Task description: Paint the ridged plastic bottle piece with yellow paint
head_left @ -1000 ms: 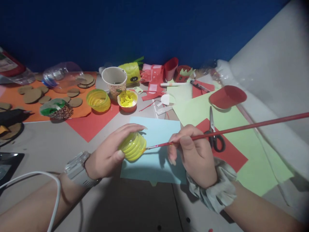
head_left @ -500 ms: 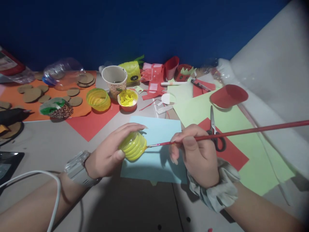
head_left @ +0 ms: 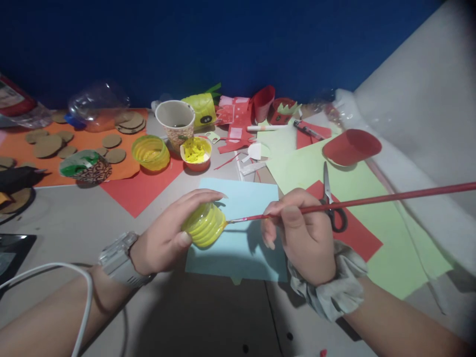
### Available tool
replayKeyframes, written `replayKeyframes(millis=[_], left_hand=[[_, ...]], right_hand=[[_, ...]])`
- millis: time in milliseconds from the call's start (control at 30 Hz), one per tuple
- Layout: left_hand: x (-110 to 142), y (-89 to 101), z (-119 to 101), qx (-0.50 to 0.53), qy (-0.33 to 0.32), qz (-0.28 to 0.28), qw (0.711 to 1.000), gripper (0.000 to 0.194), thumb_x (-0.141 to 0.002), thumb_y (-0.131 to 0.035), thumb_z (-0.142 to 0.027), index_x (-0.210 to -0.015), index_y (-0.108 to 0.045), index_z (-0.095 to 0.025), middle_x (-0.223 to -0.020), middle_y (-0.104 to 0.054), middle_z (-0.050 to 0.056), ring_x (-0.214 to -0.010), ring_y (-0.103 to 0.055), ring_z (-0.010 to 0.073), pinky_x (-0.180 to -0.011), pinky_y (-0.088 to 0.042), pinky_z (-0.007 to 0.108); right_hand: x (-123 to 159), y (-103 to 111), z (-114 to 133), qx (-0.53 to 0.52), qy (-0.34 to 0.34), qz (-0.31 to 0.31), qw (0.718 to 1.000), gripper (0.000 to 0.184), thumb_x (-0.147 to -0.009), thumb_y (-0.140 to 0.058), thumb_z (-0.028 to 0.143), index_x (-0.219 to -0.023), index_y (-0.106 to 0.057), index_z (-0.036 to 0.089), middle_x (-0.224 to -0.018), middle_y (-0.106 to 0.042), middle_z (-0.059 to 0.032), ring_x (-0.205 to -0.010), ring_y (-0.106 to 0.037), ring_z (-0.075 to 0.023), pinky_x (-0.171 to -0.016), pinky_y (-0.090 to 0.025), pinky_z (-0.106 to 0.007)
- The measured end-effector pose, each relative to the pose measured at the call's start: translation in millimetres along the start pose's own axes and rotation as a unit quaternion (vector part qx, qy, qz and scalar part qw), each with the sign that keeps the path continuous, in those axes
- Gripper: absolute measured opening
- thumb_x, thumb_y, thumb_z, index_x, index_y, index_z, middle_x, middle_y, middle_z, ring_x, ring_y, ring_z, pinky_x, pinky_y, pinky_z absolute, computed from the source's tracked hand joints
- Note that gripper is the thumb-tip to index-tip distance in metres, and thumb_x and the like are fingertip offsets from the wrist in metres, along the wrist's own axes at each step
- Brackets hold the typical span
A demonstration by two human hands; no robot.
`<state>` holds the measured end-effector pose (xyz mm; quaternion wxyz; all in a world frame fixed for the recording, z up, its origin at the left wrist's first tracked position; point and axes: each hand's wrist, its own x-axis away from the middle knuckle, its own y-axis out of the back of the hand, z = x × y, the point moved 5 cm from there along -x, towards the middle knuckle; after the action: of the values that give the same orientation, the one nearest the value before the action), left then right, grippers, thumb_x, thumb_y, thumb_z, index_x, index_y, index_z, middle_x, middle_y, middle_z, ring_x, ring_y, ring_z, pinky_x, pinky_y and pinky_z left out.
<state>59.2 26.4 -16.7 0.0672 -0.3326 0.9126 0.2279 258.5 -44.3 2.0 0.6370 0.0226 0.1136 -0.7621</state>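
Observation:
Tilted on its side, a ridged yellow-painted plastic bottle piece (head_left: 206,227) is gripped between the thumb and fingers of my left hand (head_left: 173,230). My right hand (head_left: 303,233) pinches a long red paintbrush (head_left: 357,203), whose tip touches the right rim of the bottle piece. Both hands are over a light blue paper sheet (head_left: 253,263). Behind it stands a small cup of yellow paint (head_left: 196,151). A second yellow ridged bottle piece (head_left: 150,153) sits to the cup's left, and a patterned paper cup (head_left: 175,121) holding dark liquid is behind.
Scissors (head_left: 336,210) lie on red and green paper right of my right hand. A rolled red paper piece (head_left: 351,148) is farther right. Cardboard discs (head_left: 48,146) and a clear bottle piece (head_left: 98,106) rest on orange paper at left. A white cable (head_left: 89,292) crosses my left forearm.
The brush tip has shifted very slightly up along the bottle piece's rim, my right hand moving a little with it. My left hand holds the piece in the same place.

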Motion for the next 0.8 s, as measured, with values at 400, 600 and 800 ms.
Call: replayKeyframes(millis=[400, 600, 800], left_hand=[[1, 1.1, -1, -0.007, -0.018, 0.001, 1.000, 0.078, -0.095, -0.030, -0.076, -0.145, -0.050, -0.021, -0.146, -0.053, 0.014, -0.135, -0.048, 0.0377, -0.115, -0.035, 0.051], [1, 0.9, -2, -0.011, -0.021, 0.006, 1.000, 0.086, -0.091, -0.027, -0.081, -0.145, -0.050, -0.018, -0.145, -0.054, 0.017, -0.134, -0.048, 0.0385, -0.115, -0.035, 0.051], [0, 1.8, -5, -0.074, -0.047, 0.007, 0.996, 0.091, -0.091, -0.016, -0.082, -0.147, -0.051, -0.019, -0.147, -0.054, 0.015, -0.134, -0.047, 0.0367, -0.115, -0.030, 0.048]], right_hand=[[-1, 0, 2, 0.017, 0.005, -0.018, 1.000, 0.024, -0.099, -0.060, 0.040, -0.082, -0.060, 0.022, -0.052, -0.058, 0.0051, -0.040, -0.052, -0.0104, -0.040, -0.042, -0.024], [-5, 6, 11, -0.035, 0.055, -0.079, 0.995, 0.027, -0.100, -0.056, 0.042, -0.079, -0.062, 0.027, -0.048, -0.047, 0.0060, -0.037, -0.040, -0.0115, -0.036, -0.035, -0.025], [-3, -1, 8, -0.059, 0.026, 0.001, 0.998, 0.026, -0.101, -0.054, 0.042, -0.083, -0.063, 0.026, -0.049, -0.046, 0.0052, -0.040, -0.042, -0.0126, -0.038, -0.035, -0.025]])
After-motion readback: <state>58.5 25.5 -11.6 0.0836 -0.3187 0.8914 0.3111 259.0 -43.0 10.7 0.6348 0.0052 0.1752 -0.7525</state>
